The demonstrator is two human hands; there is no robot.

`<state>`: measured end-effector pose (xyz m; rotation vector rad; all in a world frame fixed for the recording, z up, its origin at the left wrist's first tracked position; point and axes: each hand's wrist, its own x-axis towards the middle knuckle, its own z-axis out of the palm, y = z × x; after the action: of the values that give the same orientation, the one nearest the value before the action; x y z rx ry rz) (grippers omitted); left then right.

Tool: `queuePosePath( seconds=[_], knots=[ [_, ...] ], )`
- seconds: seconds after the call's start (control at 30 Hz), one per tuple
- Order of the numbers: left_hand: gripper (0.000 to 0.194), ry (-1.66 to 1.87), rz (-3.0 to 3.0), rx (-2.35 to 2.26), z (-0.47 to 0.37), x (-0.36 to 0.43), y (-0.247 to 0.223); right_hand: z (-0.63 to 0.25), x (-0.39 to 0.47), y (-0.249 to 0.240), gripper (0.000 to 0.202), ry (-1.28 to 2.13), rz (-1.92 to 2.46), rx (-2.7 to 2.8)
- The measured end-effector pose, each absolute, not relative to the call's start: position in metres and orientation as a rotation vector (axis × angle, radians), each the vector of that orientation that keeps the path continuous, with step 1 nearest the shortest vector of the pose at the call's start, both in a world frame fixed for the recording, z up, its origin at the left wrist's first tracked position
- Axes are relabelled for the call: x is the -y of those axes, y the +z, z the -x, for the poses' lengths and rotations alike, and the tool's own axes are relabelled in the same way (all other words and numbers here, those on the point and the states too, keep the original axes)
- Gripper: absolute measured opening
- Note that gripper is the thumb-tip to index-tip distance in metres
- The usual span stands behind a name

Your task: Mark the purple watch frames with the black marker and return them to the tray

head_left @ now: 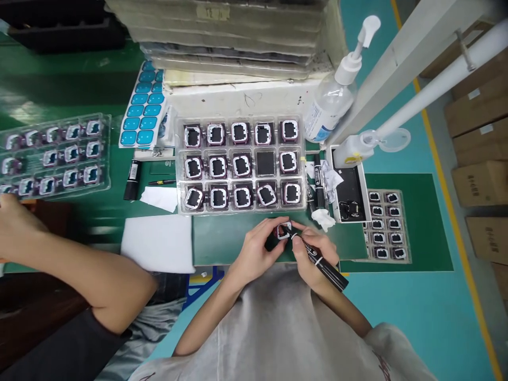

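The left hand (254, 253) pinches the small frame (282, 232) between the two hands; the right hand (311, 255) grips the marker (332, 273), its long axis slanting from the tip at the frame back over the right wrist.

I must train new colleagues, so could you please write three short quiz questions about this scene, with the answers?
1. True or false: the left hand holds a small dark-red part with a white rim, and the right hand a thick black marker.
2. In the clear plastic tray just beyond the hands, how many pockets hold no part? a) none b) one c) four
3. Fill in: the clear bottle with white pump stands to the tray's ____.
Key: 1 true; 2 b; 3 right
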<state>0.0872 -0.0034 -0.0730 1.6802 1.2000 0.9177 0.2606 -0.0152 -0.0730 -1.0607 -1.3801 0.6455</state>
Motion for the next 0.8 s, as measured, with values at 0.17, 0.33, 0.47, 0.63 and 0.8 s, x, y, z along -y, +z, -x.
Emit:
queuePosePath(
  seconds=[0.17,0.33,0.47,0.63,0.8],
  knots=[
    [0.047,0.892,-1.732,-1.186,-0.0869,0.0044,-0.0771,-0.2613,0.0154,-0.0738,0.023,0.590,1.104,1.400],
    [0.049,0.904,-1.753,-1.176,-0.0879,0.0050,-0.0775,-0.2608,0.0145,-0.0743,0.022,0.577,1.121,1.410],
    [0.051,0.912,-1.775,-1.166,-0.0886,0.0046,-0.0764,-0.2603,0.0151,-0.0762,0.023,0.568,1.129,1.399],
    [0.052,0.895,-1.793,-1.167,-0.0888,0.0042,-0.0770,-0.2602,0.0151,-0.0771,0.022,0.547,1.148,1.409],
    [0.049,0.890,-1.803,-1.176,-0.0890,0.0039,-0.0768,-0.2585,0.0149,-0.0758,0.024,0.485,1.142,1.470]
  ],
)
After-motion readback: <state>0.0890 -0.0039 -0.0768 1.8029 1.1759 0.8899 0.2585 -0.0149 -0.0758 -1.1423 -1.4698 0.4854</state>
